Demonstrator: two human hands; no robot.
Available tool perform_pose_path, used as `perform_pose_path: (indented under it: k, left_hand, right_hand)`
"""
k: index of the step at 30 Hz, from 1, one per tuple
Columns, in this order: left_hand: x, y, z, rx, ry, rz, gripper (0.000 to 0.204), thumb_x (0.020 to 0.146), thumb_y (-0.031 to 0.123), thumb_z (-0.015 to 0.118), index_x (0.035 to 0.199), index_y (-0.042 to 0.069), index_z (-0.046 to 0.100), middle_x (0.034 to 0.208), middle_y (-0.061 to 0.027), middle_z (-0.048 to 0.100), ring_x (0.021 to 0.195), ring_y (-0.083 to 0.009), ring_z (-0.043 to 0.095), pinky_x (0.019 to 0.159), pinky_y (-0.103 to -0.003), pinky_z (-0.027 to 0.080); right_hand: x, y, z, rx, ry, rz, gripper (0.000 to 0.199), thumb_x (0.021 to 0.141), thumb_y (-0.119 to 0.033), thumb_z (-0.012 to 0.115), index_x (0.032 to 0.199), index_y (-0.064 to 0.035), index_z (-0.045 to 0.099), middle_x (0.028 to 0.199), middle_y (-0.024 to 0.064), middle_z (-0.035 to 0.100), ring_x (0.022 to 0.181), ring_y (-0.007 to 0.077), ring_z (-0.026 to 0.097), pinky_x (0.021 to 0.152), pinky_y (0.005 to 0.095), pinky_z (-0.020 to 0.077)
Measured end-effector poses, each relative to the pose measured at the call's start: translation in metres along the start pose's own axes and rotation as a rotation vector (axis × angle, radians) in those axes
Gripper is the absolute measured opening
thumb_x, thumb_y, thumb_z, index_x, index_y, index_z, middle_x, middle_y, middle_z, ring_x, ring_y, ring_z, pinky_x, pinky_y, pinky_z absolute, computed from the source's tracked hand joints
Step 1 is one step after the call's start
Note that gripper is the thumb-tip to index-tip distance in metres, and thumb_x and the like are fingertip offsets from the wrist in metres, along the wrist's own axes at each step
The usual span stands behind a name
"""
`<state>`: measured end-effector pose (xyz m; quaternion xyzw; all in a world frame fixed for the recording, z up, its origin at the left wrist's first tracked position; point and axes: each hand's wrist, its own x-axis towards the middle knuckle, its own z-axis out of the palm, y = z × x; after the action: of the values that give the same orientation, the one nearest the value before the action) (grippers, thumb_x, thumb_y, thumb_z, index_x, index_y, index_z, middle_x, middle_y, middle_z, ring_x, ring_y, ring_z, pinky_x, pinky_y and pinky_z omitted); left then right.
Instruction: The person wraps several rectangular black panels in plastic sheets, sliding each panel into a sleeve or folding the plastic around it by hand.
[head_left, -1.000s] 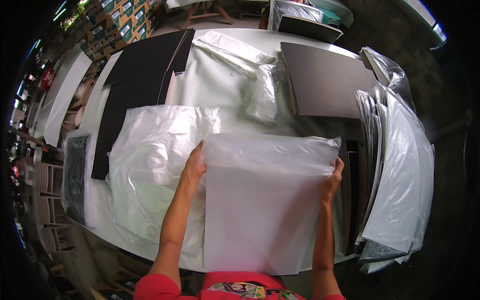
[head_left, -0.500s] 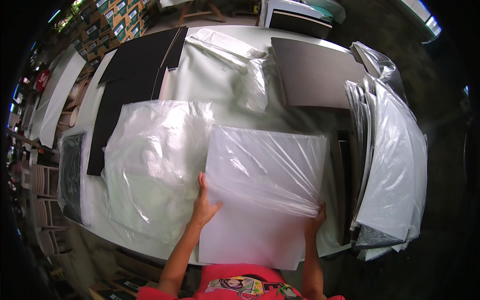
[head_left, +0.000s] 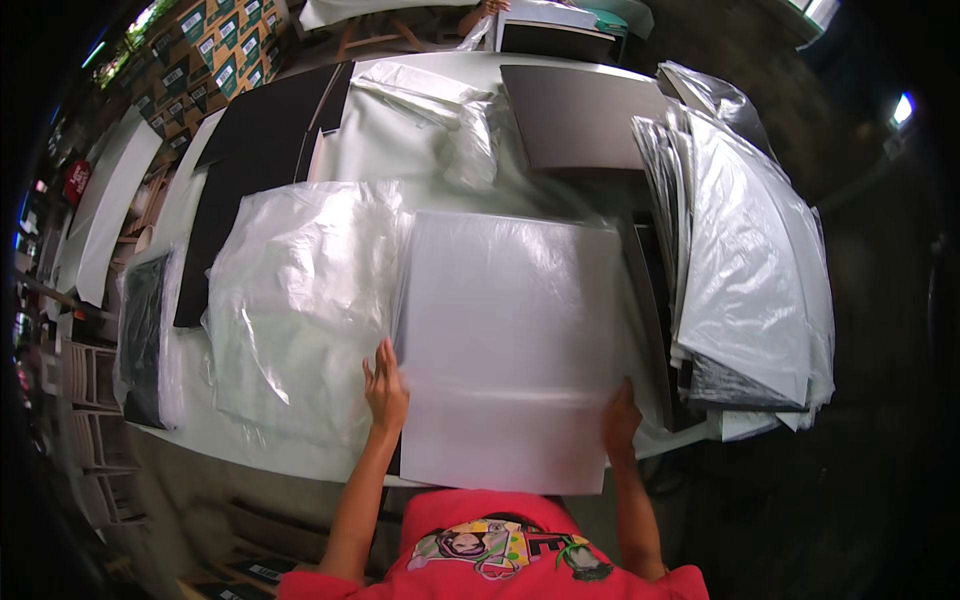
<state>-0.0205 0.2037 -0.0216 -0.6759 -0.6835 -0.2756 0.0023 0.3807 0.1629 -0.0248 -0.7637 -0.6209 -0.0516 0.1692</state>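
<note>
A whitish rectangular sheet (head_left: 500,450) lies at the table's near edge, in front of my body. Over its far part is a clear plastic bag (head_left: 515,300), mostly smooth, with a pale band across the sheet. My left hand (head_left: 387,395) is open at the sheet's left edge, fingers pointing away from me and apart. At the right edge my right hand (head_left: 622,420) is curled closed on the side of the clear bag, slightly blurred, with its fingertips hidden. Just left of the sheet is a spread of loose clear plastic bags (head_left: 300,300).
Dark boards (head_left: 255,150) lie at the far left, a brown-grey board stack (head_left: 585,115) at the far right. Bagged white sheets (head_left: 750,250) are heaped along the right edge. Crumpled plastic (head_left: 425,90) lies at the back. Another person's hand (head_left: 490,8) shows beyond the table.
The wrinkled plastic over the sheet has become smoother and flatter. Both hands remain at the sheet's sides. The whole view has shifted slightly, and another person's hand has appeared at the top.
</note>
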Motion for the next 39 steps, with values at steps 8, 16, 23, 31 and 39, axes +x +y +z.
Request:
perform_pose_path:
  k: [8, 16, 23, 31, 39]
  left_hand:
    - [-0.165, 0.002, -0.063, -0.059, -0.117, -0.217, 0.057, 0.083, -0.006, 0.043, 0.138, -0.001, 0.029, 0.127, -0.0157, 0.052, 0.110, -0.0295, 0.055, 0.102, -0.049, 0.032]
    - [-0.218, 0.047, -0.085, -0.678, -0.040, -0.829, 0.050, 0.086, -0.005, 0.036, 0.134, 0.007, 0.042, 0.124, -0.0150, 0.055, 0.093, -0.0165, 0.061, 0.076, -0.028, 0.050]
    - [-0.138, 0.144, -0.171, -1.185, 0.019, -0.625, 0.045, 0.091, 0.004, 0.036, 0.136, 0.001, 0.037, 0.129, -0.0165, 0.049, 0.092, -0.0131, 0.060, 0.069, -0.024, 0.053]
    - [-0.096, 0.185, -0.219, -0.758, -0.191, 0.353, 0.055, 0.082, -0.001, 0.058, 0.134, 0.001, 0.039, 0.138, -0.0186, 0.038, 0.121, -0.0236, 0.047, 0.095, -0.030, 0.042]
    - [0.046, -0.016, -0.060, -0.350, 0.137, -0.266, 0.102, 0.077, 0.039, 0.069, 0.142, -0.001, 0.001, 0.144, -0.0319, 0.007, 0.135, -0.0452, 0.005, 0.109, -0.049, 0.015]
  right_hand:
    - [-0.163, 0.035, -0.046, 0.004, -0.447, -0.016, 0.037, 0.081, -0.007, 0.048, 0.117, 0.0027, 0.047, 0.095, 0.0212, 0.061, 0.074, 0.0383, 0.062, 0.059, 0.0454, 0.0499]
    - [-0.151, 0.022, -0.117, 0.267, -0.514, -0.192, 0.049, 0.075, -0.018, 0.065, 0.117, -0.0011, 0.048, 0.105, 0.0209, 0.057, 0.097, 0.0363, 0.056, 0.076, 0.0438, 0.0489]
    - [-0.082, -0.124, -0.126, 0.538, -0.488, -1.110, 0.073, 0.070, -0.004, 0.059, 0.137, -0.0036, 0.031, 0.141, 0.0214, 0.029, 0.132, 0.0349, 0.027, 0.109, 0.0482, 0.0222]
    - [0.025, -0.061, -0.225, 0.630, 0.482, -0.039, 0.029, 0.081, -0.021, 0.067, 0.099, 0.0014, 0.064, 0.094, 0.0151, 0.064, 0.080, 0.0272, 0.060, 0.074, 0.0371, 0.0446]
    - [0.140, 0.179, -0.228, 1.231, 0.867, 0.490, 0.026, 0.069, -0.003, 0.075, 0.089, 0.0085, 0.063, 0.089, 0.0109, 0.062, 0.077, 0.0182, 0.057, 0.071, 0.0341, 0.0494]
